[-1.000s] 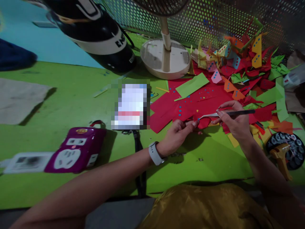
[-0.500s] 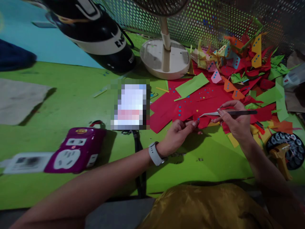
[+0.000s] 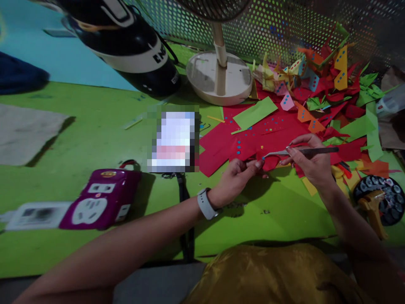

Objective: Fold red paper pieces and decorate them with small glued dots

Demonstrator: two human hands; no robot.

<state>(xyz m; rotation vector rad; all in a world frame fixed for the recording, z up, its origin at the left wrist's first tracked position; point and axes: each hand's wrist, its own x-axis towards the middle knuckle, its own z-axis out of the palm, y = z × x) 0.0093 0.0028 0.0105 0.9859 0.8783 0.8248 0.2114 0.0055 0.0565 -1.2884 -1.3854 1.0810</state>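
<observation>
My left hand (image 3: 236, 179), with a white watch on the wrist, pinches a small red paper piece (image 3: 270, 161) just above the green table. My right hand (image 3: 311, 162) grips metal tweezers (image 3: 297, 151), held nearly level. Their tips touch the red piece near a tiny blue dot. Under both hands lie red paper sheets (image 3: 228, 147) sprinkled with small blue and yellow dots.
A heap of folded coloured paper shapes (image 3: 319, 80) fills the back right. A fan base (image 3: 218, 78) and a black-and-white helmet (image 3: 126, 42) stand behind. A purple power strip (image 3: 98, 200) lies front left, a tape dispenser (image 3: 378, 200) at right, a grey cloth (image 3: 25, 131) far left.
The tweezers drew back a little to the right half a second ago, then came back down with their tips on the red piece. My left hand has stayed put.
</observation>
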